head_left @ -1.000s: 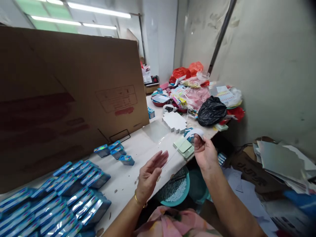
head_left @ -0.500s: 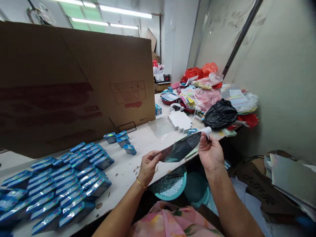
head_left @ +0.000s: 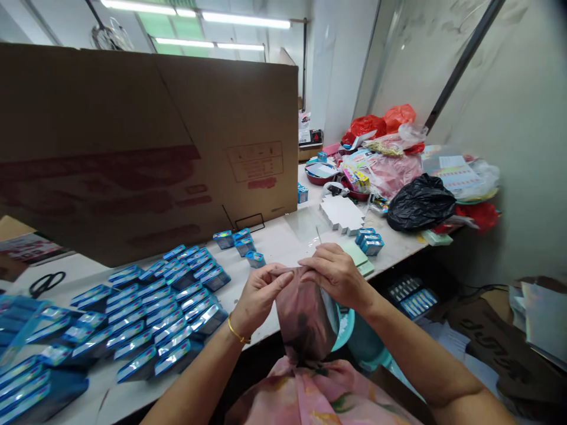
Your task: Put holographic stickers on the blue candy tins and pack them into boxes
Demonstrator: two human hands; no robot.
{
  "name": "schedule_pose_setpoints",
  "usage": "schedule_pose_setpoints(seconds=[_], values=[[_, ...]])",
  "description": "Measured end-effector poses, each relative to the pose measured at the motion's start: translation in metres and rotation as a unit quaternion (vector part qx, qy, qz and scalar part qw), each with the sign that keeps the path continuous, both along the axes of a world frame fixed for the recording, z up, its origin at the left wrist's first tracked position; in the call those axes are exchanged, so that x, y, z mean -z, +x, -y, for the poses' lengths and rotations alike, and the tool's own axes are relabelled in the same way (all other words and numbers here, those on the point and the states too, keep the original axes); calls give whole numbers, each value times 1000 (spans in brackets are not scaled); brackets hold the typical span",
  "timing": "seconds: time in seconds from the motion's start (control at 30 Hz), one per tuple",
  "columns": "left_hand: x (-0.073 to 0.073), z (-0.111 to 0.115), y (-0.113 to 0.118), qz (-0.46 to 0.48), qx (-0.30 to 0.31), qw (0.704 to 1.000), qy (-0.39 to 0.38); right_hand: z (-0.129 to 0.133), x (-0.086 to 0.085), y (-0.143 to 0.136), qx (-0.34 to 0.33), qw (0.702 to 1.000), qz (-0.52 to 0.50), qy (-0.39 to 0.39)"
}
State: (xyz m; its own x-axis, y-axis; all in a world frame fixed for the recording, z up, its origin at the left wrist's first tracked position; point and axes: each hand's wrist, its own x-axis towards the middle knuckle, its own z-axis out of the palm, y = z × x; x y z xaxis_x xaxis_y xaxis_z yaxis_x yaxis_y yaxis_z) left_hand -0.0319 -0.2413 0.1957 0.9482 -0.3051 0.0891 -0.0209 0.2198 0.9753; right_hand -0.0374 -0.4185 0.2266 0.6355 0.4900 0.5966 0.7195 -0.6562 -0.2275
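Observation:
A dark, glossy, see-through plastic sheet (head_left: 305, 319) hangs down in front of my lap. My left hand (head_left: 262, 289) is closed, pinching the sheet's upper left corner between thumb and fingers. At the top edge, my right hand (head_left: 339, 274) has its fingers pressed together on the sheet, close beside the left hand. A thin pale stick (head_left: 318, 235) shows just behind the right hand; whether it touches the hand I cannot tell. To the left, rows of small blue boxes (head_left: 163, 307) stand on the white table (head_left: 266, 242).
A large brown carton (head_left: 186, 147) rises behind the boxes. Black scissors (head_left: 46, 284) lie at far left. White cut-outs (head_left: 342, 213), blue boxes (head_left: 369, 242) and a black bag (head_left: 420, 202) occupy the right. Below the table edge is a turquoise basin (head_left: 346, 330).
The sheet has gone from stretched sideways between my hands to hanging down. My right hand has moved left, close to my left hand. The view has shifted left.

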Motion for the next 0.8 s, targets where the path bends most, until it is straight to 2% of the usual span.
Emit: schedule_pose_setpoints(seconds=[0.13, 0.27, 0.4, 0.6, 0.8], values=[[7, -53, 10, -13, -18, 1000, 2, -48, 7, 19, -26, 998, -47, 15], [4, -107, 23, 12, -61, 998, 16, -99, 10, 38, -43, 990, -100, 95], [2, -148, 33, 8, -91, 994, 55, -141, 14, 50, -27, 970, -179, 164], [6, -186, 37, -22, -116, 989, 85, -181, 19, 59, -41, 964, -214, 154], [13, -206, 42, -4, -130, 984, 118, -198, 21, 68, -62, 970, -206, 110]])
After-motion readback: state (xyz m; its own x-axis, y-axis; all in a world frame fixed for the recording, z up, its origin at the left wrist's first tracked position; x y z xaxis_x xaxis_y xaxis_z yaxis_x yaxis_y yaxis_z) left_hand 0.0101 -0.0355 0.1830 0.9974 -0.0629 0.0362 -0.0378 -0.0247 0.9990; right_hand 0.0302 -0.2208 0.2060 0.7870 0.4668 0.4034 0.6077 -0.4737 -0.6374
